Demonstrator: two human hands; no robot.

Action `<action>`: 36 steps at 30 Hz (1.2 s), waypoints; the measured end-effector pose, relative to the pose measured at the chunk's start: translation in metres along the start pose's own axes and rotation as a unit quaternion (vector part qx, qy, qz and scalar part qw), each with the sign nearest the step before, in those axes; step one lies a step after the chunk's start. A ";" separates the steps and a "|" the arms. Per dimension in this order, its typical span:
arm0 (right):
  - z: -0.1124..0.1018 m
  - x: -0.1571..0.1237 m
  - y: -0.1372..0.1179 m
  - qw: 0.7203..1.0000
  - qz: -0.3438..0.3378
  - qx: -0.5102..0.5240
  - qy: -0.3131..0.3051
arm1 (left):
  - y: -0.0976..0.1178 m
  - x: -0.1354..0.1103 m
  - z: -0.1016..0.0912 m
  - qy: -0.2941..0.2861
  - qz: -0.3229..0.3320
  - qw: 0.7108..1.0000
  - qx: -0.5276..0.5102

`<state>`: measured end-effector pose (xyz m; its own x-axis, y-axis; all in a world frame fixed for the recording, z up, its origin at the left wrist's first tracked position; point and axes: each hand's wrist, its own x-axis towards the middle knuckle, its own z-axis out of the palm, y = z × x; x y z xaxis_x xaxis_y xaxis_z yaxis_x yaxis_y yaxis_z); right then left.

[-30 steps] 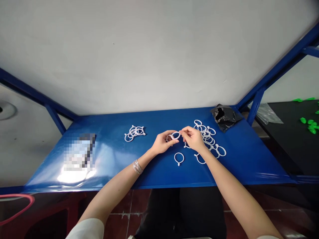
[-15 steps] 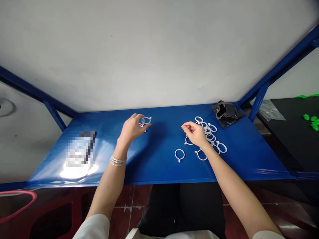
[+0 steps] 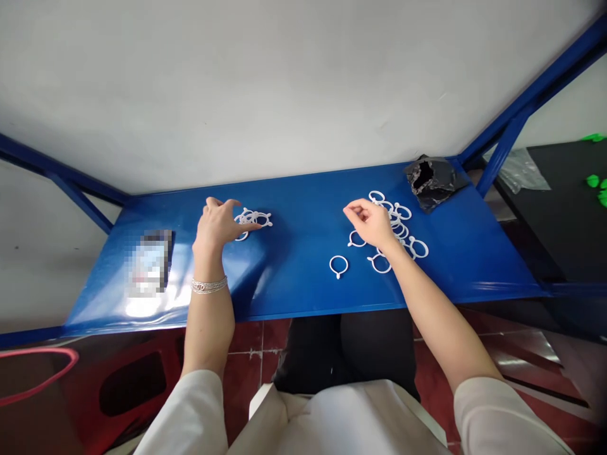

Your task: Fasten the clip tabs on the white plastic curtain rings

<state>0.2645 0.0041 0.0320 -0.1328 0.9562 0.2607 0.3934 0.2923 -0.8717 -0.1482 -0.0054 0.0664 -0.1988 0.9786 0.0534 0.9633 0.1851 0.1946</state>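
My left hand (image 3: 217,222) is open, thumb and fingers spread apart, beside a small pile of white plastic rings (image 3: 262,218). Its thumb reaches over the near side of that pile. My right hand (image 3: 372,222) hovers at the left side of a larger cluster of white rings (image 3: 418,248), partly covering it. Its fingers are curled in and pressed together, with no ring showing between them. Each ring has a small knob on its edge. One loose ring (image 3: 348,265) lies apart, nearer the front edge.
The blue table (image 3: 294,278) meets a pale wall (image 3: 284,95) at the back. A crumpled black plastic bag (image 3: 435,183) sits at the back right corner. On the left lies a blurred-out flat object (image 3: 150,262). Green pieces (image 3: 594,181) rest on a dark surface beyond the frame.
My left hand has let go of the ring it held and moved left, its fingers opening. Rings now lie there in a small pile. My right hand keeps its curled pose; the camera view has shifted.
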 end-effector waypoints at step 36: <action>-0.040 0.002 -0.008 0.944 -0.007 -0.241 -0.225 | 0.149 -0.057 0.085 -0.066 0.236 0.843 -0.479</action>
<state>0.2977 0.0040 0.0566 -0.4707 0.8819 -0.0264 0.7426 0.3798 -0.5517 0.0219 -0.0262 0.0094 0.2493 0.9358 0.2493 0.3294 -0.3241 0.8868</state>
